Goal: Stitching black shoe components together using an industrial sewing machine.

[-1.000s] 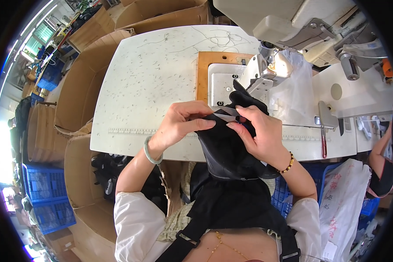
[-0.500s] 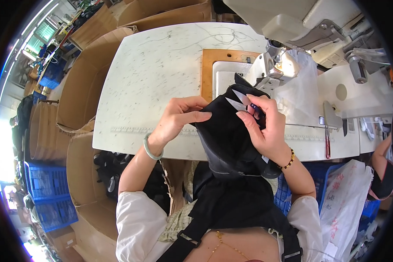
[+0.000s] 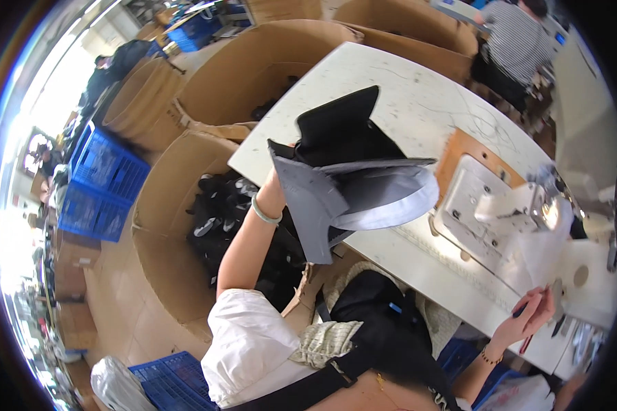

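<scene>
With our left hand (image 3: 273, 190) we grip the black-and-grey fabric piece (image 3: 343, 181) up over the left end of the white table (image 3: 353, 75), its pale grey inside facing us; most of those fingers are behind the cloth, so we cannot tell how they are set. Our right hand (image 3: 533, 314) is well apart at the table's near right, fingers loosely curled around a dark object (image 3: 519, 312) too small to identify. Left of the table, a cardboard carton (image 3: 161, 229) holds dark pieces.
</scene>
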Demonstrator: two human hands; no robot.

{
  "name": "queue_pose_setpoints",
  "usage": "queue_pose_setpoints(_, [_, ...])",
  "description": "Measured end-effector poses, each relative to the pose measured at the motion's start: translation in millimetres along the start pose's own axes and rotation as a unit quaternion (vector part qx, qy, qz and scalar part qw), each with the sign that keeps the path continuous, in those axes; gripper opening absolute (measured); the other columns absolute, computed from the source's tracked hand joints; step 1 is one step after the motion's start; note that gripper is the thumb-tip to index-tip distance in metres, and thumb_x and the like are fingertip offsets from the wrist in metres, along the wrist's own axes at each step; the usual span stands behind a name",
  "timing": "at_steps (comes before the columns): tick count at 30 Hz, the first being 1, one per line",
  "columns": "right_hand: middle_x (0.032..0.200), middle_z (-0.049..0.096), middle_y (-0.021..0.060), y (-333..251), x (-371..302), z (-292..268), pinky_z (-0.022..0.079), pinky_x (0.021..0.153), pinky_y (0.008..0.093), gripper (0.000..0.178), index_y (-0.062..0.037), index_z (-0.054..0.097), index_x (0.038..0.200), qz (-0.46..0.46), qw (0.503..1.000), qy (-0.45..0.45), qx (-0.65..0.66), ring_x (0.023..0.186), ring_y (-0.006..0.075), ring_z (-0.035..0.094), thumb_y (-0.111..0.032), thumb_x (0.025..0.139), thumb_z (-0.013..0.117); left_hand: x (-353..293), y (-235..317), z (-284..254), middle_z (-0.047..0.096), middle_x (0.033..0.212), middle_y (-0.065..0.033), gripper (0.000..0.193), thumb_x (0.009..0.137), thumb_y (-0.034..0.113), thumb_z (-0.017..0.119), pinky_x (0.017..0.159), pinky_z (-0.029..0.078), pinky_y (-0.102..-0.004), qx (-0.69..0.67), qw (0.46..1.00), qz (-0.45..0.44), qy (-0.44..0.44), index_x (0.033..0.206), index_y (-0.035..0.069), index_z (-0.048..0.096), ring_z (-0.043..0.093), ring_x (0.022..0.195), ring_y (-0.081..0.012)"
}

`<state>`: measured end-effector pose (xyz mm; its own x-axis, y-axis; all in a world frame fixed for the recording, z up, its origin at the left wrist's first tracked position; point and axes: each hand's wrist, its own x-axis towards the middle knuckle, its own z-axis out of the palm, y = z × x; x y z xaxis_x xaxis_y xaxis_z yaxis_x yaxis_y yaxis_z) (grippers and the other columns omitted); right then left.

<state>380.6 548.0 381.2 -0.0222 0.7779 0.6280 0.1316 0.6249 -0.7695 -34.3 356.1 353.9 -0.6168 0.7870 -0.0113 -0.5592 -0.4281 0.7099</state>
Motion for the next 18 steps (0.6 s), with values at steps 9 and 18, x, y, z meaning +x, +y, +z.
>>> queue_pose_setpoints(9, [0.095,0.055,0.0079,53,-21,9,0.042,0.066,0.0219,0.026,0.0016,0.046,0.115,0.081,0.991,-0.1,-0.04,0.077,0.0096,0.05,-0.011,0.093,0.05,111,132,-115,0.057,0.106,-0.0177,0.034,0.094,0.023,0.045,0.078,0.054,-0.0342,0.11,0.921,0.227,0.299,0.108,-0.008,0.051,0.059,0.096,-0.0266])
queue_pose_setpoints(18, [0.108,0.058,0.0123,65,-16,-22,0.042,0.084,0.035,0.03,-0.0054,0.057,0.115,-0.067,0.87,-0.183,-0.454,0.099,0.0262,0.053,-0.02,0.089,0.057,-17,90,-233,0.064,0.092,-0.0129,0.034,0.09,0.026,0.053,0.077,0.053,-0.0321,0.338,0.825,0.236,0.386,0.103,-0.005,0.06,0.063,0.088,-0.022])
